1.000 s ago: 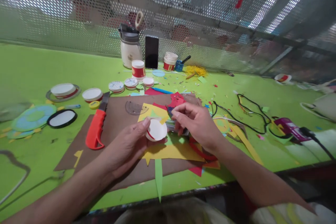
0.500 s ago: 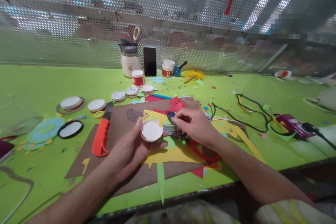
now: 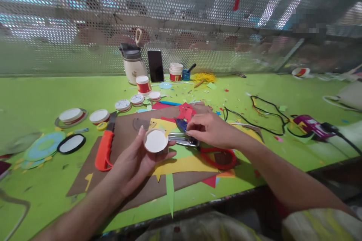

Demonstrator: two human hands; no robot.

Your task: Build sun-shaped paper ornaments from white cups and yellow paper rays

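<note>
Behind our green table (image 3: 56, 90) stands a perforated metal screen (image 3: 98, 51), with a pale jug (image 3: 134, 68) and an upright phone (image 3: 155, 66) along the far side, presumably set back to leave us working room. Nearer us lies a brown board (image 3: 124, 128), likely put there to spare the tabletop from blades.

Our left hand (image 3: 138, 165) grasps a round white lid (image 3: 155, 140) by its edge, above the yellow paper (image 3: 181, 166). We have the thumb at its rim and the fingers beneath, which leaves its flat white face turned up and uncovered, probably so that we can see it well.

Our right hand (image 3: 207, 130) is just to the lid's right, thumb and fingers bent close together beside a dark blue tool (image 3: 181, 124). We cannot tell whether they pinch it or anything else. A silver metal piece (image 3: 183, 140) and a red loop handle (image 3: 226, 151) lie under and beside that hand. On our left, a red-handled knife (image 3: 104, 150) rests across the board's edge, perhaps parked there within reach.
</note>
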